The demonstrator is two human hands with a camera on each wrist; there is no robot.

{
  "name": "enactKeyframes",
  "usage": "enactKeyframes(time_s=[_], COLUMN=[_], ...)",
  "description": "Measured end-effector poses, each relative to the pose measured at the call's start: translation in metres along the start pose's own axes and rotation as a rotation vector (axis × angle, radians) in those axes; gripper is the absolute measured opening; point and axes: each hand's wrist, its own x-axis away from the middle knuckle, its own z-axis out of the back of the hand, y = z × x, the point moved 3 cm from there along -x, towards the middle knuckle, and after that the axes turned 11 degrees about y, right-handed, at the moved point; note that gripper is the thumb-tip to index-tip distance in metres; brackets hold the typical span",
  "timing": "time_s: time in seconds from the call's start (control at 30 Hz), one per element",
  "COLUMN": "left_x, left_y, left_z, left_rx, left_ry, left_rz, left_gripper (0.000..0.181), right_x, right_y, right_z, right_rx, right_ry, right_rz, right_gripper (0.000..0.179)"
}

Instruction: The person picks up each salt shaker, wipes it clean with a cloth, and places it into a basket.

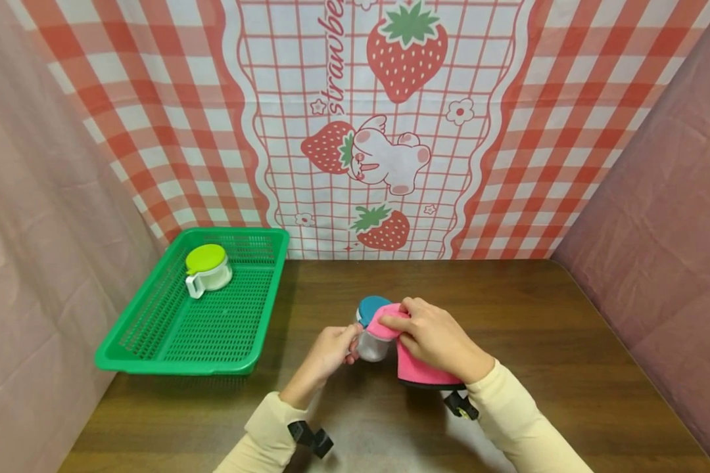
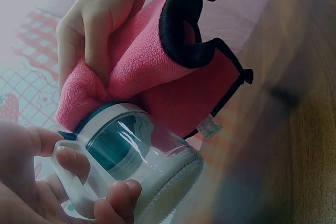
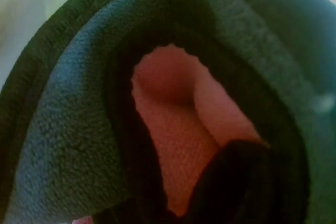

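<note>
A clear glass jar (image 1: 373,347) with a blue lid (image 1: 374,307) is held tilted above the table. My left hand (image 1: 331,351) grips its white handle (image 2: 75,182), fingers curled through and around it in the left wrist view. My right hand (image 1: 434,332) pinches a pink cloth (image 1: 420,373) with black edging and presses it against the lid and upper side of the jar. The cloth's lower part hangs below my right hand. In the right wrist view, the folded cloth (image 3: 178,124) fills the picture and hides the fingers and jar.
A green plastic basket (image 1: 177,366) stands at the left of the wooden table (image 1: 544,341). Inside its far left part sits another handled jar with a lime-green lid (image 1: 207,258). A strawberry-print cloth (image 1: 384,217) hangs behind, and pink drapes flank both sides.
</note>
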Motion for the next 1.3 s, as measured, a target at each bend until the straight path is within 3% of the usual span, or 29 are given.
enactKeyframes(time_s=[0.73, 1.0, 1.3], left_x=[0.004, 0.009, 0.010], left_y=[0.001, 0.005, 0.006], left_z=[0.000, -0.001, -0.002], left_rx=[-0.149, -0.118, -0.113], left_ry=[-0.024, -0.097, -0.107], left_rz=[-0.088, -0.070, -0.082], left_gripper=[0.038, 0.037, 0.037], right_x=[-0.002, -0.003, -0.003], right_y=[0.000, 0.008, 0.014], right_z=[-0.001, 0.001, 0.002], right_rx=[-0.012, -0.008, -0.016], right_ry=[-0.012, -0.025, -0.069], right_rz=[-0.016, -0.075, -0.148], right_gripper=[0.035, 0.032, 0.034])
